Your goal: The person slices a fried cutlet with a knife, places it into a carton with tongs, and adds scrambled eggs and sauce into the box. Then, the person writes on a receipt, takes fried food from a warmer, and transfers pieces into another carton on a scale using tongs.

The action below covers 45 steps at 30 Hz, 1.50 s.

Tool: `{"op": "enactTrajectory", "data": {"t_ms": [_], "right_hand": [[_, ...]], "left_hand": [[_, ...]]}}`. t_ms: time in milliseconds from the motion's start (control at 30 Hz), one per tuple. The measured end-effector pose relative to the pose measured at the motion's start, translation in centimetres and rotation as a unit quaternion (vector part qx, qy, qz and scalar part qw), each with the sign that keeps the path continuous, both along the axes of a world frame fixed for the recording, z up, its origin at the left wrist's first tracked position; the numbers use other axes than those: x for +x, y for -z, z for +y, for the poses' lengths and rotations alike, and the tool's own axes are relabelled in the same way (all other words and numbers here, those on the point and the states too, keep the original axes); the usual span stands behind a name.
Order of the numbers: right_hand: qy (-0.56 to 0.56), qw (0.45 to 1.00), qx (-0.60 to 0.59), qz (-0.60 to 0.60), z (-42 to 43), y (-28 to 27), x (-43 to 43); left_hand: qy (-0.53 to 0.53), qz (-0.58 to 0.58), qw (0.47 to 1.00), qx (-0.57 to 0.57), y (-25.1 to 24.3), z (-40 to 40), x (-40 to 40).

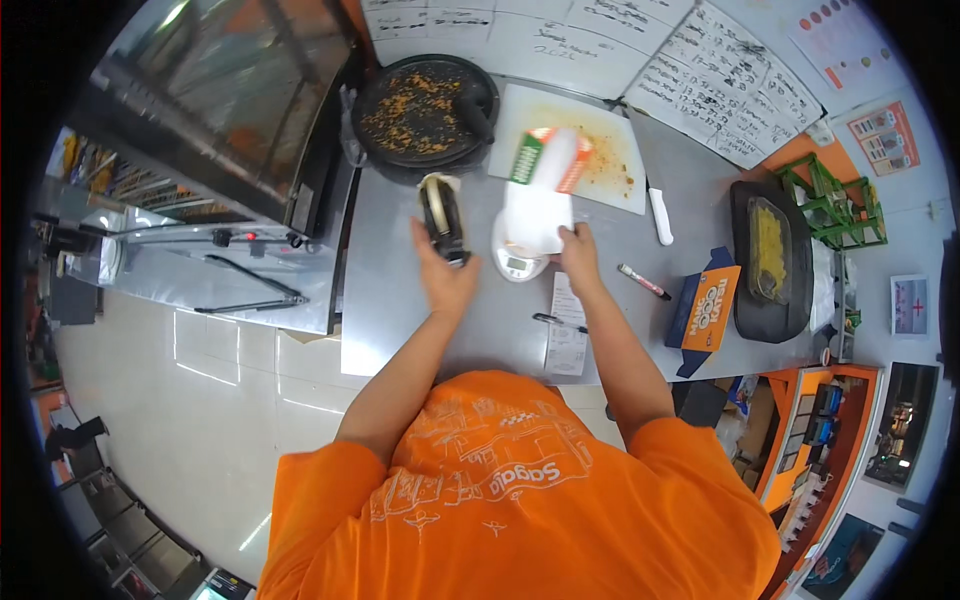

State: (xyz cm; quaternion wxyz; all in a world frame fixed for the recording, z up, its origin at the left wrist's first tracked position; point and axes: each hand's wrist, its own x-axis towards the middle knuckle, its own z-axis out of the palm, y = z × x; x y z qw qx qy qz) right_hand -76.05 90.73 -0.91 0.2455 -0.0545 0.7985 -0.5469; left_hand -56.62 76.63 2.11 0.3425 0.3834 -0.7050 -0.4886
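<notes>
My left hand (448, 281) grips a black hand-held object (441, 217) with a pale strip along it, over the left of the steel table; its exact kind cannot be told. My right hand (579, 255) pinches the near edge of a white paper food wrapper or carton (536, 217) with green and orange printed flaps, blurred at its far end. Behind and partly under it is a white digital kitchen scale (517, 268), its display toward me. Whether the paper rests on the scale cannot be told. Beyond lies a white cutting board (615, 165) strewn with orange-brown crumbs.
A stone mortar (409, 112) with a pestle (474, 120) stands far left, beside a glass display cabinet (217, 97). Rightward lie a white-handled knife (660, 217), marker (643, 281), pen (559, 322), receipt (566, 352), orange-blue box (705, 311) and black tray (780, 322) bearing a food container (769, 247).
</notes>
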Motion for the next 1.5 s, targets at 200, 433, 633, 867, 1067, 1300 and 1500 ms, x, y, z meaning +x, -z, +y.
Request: {"op": "enactTrajectory", "data": {"t_ms": [200,433,633,867,1067,1300,1500], "right_hand": [[-0.099,0.986,-0.061,0.116,-5.1,1.0,1.8],[-0.054,0.990,-0.055,0.114,-5.8,0.0,3.1],[0.014,0.985,-0.055,0.164,-10.8,2.4,4.8],[-0.003,0.983,0.028,0.181,-10.1,-4.0,4.4],[0.015,0.969,-0.159,0.186,-7.6,-1.6,3.5],[-0.037,0.938,-0.128,0.319,-1.6,-0.9,7.4],[-0.195,0.937,-0.211,0.199,4.7,-3.8,8.3]], "left_hand": [[-0.018,0.126,0.961,0.244,-3.1,-0.2,8.3],[-0.064,0.063,0.975,0.205,-16.1,7.5,12.7],[0.103,0.131,0.968,0.186,-19.6,10.3,2.0],[0.196,0.138,0.952,0.189,-14.6,15.8,-8.2],[0.278,0.097,0.929,0.223,-14.9,18.4,-10.8],[0.306,0.112,0.932,0.161,-11.2,17.7,-18.6],[0.404,0.202,0.886,0.108,-5.6,21.5,-33.9]]}}
